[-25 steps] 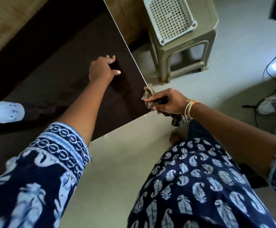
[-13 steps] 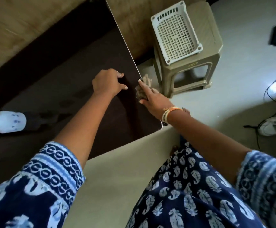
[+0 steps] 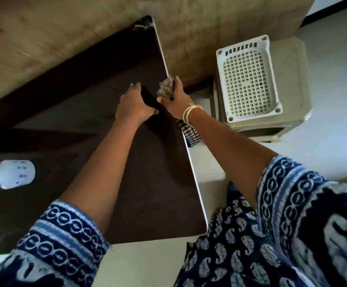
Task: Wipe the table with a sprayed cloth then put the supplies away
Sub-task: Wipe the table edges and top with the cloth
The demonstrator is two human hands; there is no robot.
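Observation:
The dark brown table (image 3: 160,172) has a thin white rim along its right edge. My right hand (image 3: 175,102) grips a bunched checked cloth (image 3: 166,89) against that right edge, far up the table; a loose end of the cloth (image 3: 190,134) hangs below my wrist. My left hand (image 3: 134,106) rests on the tabletop just left of the cloth, fingers curled, nothing in it. A white spray bottle (image 3: 11,175) lies at the left edge of view on the table.
A beige plastic stool (image 3: 290,129) stands right of the table with a white perforated basket (image 3: 249,77) on it. A wooden panel (image 3: 65,27) runs behind the table. Pale floor lies to the right and below.
My right hand has slid the cloth along the table's right edge from the near corner towards the far end. My left hand has moved forward too and is close beside it.

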